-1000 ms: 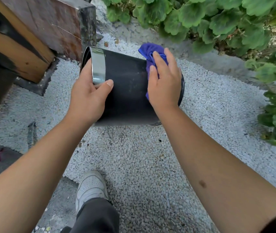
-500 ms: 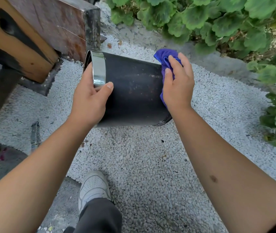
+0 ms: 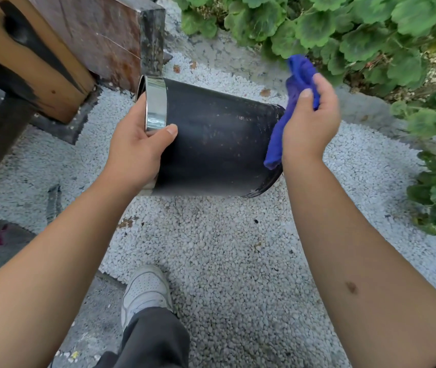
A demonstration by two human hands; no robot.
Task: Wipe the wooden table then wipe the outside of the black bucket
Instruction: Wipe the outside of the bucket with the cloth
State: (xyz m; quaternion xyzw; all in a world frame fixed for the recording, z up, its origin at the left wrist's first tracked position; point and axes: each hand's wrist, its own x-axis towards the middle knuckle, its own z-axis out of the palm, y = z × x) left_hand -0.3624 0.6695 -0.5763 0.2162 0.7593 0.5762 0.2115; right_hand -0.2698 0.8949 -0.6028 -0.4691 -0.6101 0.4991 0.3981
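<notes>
Crumpled blue cloth, pinched in right hand, just swept off cylindrical black metal bucket's base; left hand gripping chrome rim; side wiped.

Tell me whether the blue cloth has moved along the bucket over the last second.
Yes. The blue cloth in the right hand has slid from mid-wall to the black bucket base end, away from its chrome rim.

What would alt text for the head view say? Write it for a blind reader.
A person's left hand holds a black bucket sideways by its chrome rim above white gravel, while the right hand grips a blue cloth at the bucket's base. A wooden table and green plants border the scene.
</notes>
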